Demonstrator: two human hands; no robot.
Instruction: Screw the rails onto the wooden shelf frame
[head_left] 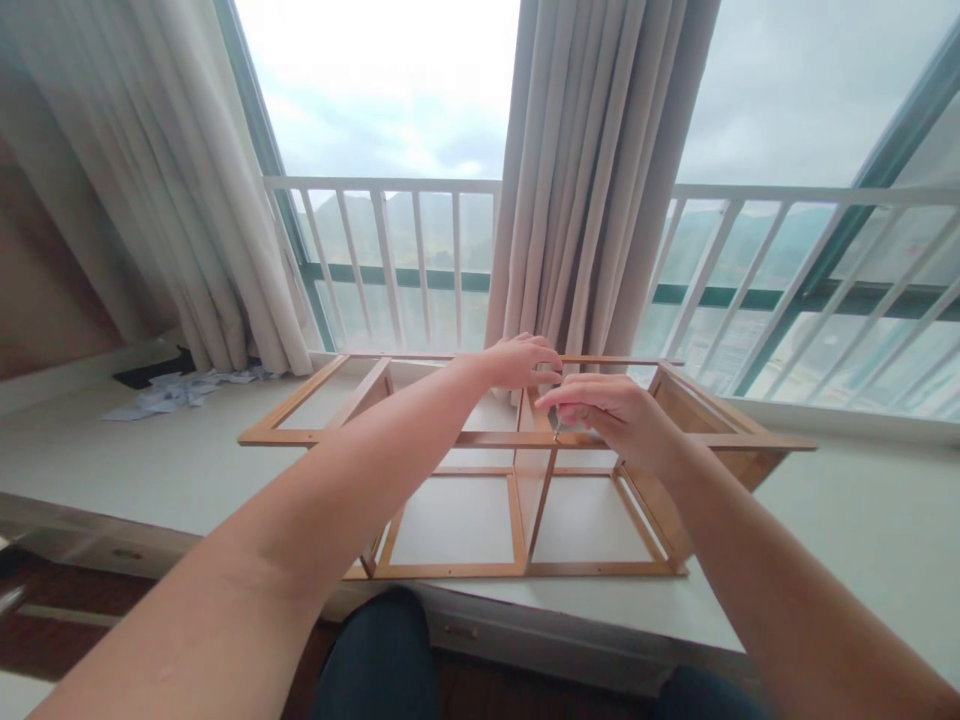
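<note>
A wooden shelf frame (pixel 480 570) lies on its side on the white window ledge, with inner dividers (pixel 531 480) standing between its rails. My right hand (pixel 604 405) is closed around a thin metal hex key (pixel 557 428), mostly hidden by the fingers. Its lower end meets the upper rail (pixel 487 439) where a divider joins it. Beyond it, my left hand (pixel 523 360) hovers or rests over the middle of the frame, fingers loosely stretched to the right. Whether it touches the wood I cannot tell.
White paper scraps (pixel 169 392) lie beside a dark flat item (pixel 150 370) at the left of the ledge (pixel 847 520). Grey curtains (pixel 577 180) hang down behind the frame, before a white railing (pixel 390 184) and windows. Drawer fronts (pixel 525 630) face my knees.
</note>
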